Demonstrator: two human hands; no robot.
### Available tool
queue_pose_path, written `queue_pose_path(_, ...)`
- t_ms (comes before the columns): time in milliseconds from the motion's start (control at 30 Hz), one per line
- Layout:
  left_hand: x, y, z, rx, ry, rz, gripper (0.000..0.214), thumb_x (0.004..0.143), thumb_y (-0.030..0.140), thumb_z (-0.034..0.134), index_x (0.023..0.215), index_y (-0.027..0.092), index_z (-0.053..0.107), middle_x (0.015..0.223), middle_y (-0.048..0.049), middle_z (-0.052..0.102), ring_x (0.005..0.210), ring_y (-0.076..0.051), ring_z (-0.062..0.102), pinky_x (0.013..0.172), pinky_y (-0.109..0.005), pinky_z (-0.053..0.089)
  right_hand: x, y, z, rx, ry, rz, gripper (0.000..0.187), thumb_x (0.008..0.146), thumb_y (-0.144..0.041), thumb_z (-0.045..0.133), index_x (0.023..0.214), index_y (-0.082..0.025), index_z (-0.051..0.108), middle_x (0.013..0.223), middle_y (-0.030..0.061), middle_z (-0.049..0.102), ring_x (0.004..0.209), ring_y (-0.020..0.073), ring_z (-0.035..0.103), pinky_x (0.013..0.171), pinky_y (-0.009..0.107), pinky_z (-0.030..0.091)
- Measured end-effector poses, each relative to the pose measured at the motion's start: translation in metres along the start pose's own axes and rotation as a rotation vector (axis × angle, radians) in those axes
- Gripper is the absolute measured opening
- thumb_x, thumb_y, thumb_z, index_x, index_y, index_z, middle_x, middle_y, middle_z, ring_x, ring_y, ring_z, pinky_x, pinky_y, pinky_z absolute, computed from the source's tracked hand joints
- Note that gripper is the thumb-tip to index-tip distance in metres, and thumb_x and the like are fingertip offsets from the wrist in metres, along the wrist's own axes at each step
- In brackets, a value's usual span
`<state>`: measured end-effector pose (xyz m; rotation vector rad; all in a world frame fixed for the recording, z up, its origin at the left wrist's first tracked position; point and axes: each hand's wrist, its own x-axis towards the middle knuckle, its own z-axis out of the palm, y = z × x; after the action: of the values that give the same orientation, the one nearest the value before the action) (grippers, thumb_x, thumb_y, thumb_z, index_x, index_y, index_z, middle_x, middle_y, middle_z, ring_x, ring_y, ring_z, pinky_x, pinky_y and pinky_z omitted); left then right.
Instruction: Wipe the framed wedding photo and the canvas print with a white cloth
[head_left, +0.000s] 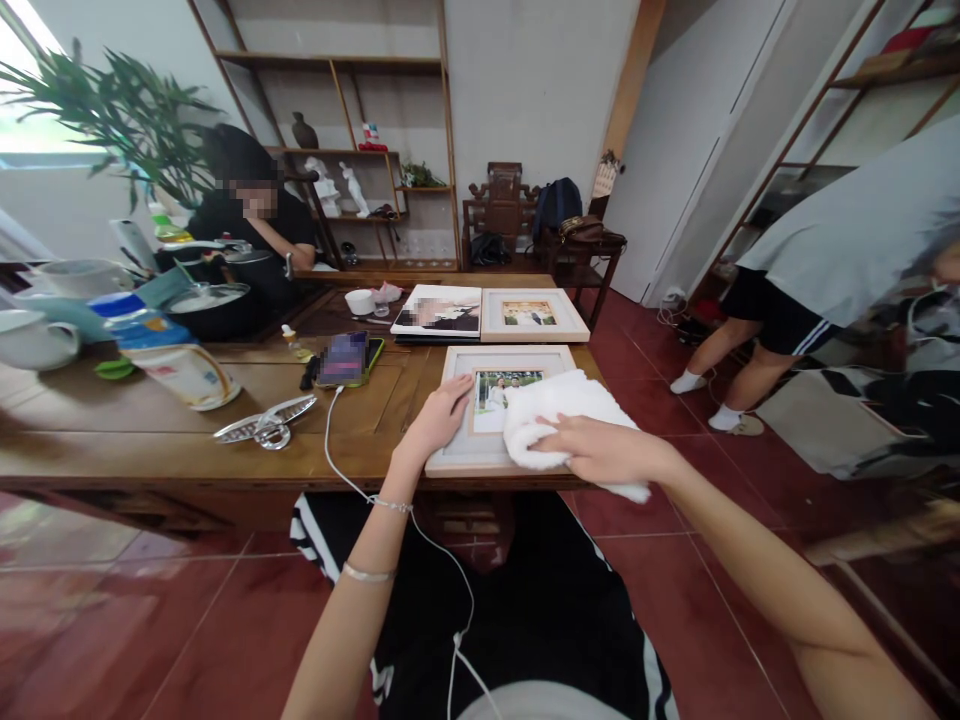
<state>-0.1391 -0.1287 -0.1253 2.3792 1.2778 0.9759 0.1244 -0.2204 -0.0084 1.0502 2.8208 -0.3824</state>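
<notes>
A pale wooden picture frame (459, 455) lies flat near the table's front edge, with a photo of two people in its middle. My left hand (435, 422) is closed over the frame's left side, its fingers resting on the rim and face. In my right hand (611, 448) is a folded white towel (574, 405), gripped at its near end. The towel lies over the right part of the frame and hides some of the photo. One corner of it hangs past the table edge.
Behind lie a second framed photo (574, 312) and a white photo panel (405, 318). To the left are a phone (346, 358) with a white cable, a hair clip (271, 425), a pouch (184, 375) and a mug (34, 340). One person sits across; another bends over at right.
</notes>
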Motion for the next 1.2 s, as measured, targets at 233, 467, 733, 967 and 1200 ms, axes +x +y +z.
queue_pose_path(233,0.000,0.000,0.000,0.016,-0.003,0.008,0.044,0.095,0.021,0.040,0.131,0.008,0.061,0.142,-0.0145,0.056,0.137,-0.025,0.049,0.119,-0.044,0.035,-0.015,0.038,-0.034,0.015,0.546,0.173,0.026,0.085,-0.018,0.055,0.108,-0.014,0.064,0.098,0.0104,0.071,0.084,0.0248,0.066,0.076,0.036,0.051)
queue_pose_path(467,0.000,-0.002,0.001,0.033,-0.002,0.026,0.043,0.095,0.021,0.040,0.131,0.008,0.060,0.142,-0.0151,0.056,0.136,-0.025,0.049,0.118,-0.046,0.035,0.107,0.076,-0.034,-0.221,0.723,0.232,0.067,0.076,0.009,0.034,0.138,-0.009,0.049,0.155,0.0199,0.036,0.143,0.0320,0.034,0.111,0.047,0.034)
queue_pose_path(733,0.002,-0.004,0.002,0.036,-0.010,0.040,0.041,0.095,0.022,0.040,0.128,0.013,0.063,0.139,-0.0125,0.059,0.135,-0.025,0.051,0.117,-0.046,0.036,0.160,0.057,-0.003,-0.235,0.268,0.036,0.065,0.079,0.000,0.047,0.143,-0.016,0.050,0.123,0.0133,0.067,0.109,0.0248,0.060,0.088,0.033,0.045)
queue_pose_path(967,0.001,-0.004,0.004,0.022,-0.006,0.027,0.045,0.096,0.024,0.039,0.132,0.008,0.060,0.143,-0.0156,0.055,0.137,-0.025,0.049,0.118,-0.044,0.035,0.103,0.083,-0.013,-0.311,0.176,0.249,0.066,0.078,0.001,0.044,0.141,-0.017,0.051,0.116,0.0150,0.068,0.106,0.0268,0.061,0.079,0.032,0.041)
queue_pose_path(1200,0.000,-0.003,0.004,0.023,0.006,0.017,0.044,0.096,0.024,0.039,0.132,0.010,0.060,0.143,-0.0131,0.056,0.137,-0.024,0.049,0.119,-0.043,0.034,0.045,0.107,-0.023,-0.341,0.132,0.452,0.053,0.078,-0.001,0.043,0.127,-0.012,0.062,0.111,0.0202,0.068,0.098,0.0303,0.062,0.070,0.033,0.036)
